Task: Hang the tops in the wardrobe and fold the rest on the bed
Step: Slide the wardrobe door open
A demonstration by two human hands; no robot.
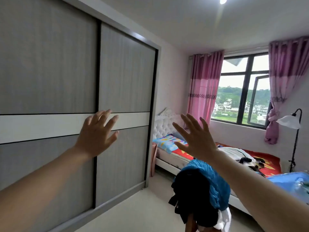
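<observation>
Clothes (200, 190) sit heaped below our right fingers (189, 121), blue, black and white, gripped by neither hand. Our left hand (97, 136) and right hand (197, 138) both have fingers spread apart, holding nothing. The left fingers lie over the seam of the shut wardrobe doors (125, 77); whether they touch, we cannot tell. Beyond the right fingers stands the bed (167, 159) with more garments (250, 162). We judge the heap soft, light and floppy: take each top by its shoulders.
</observation>
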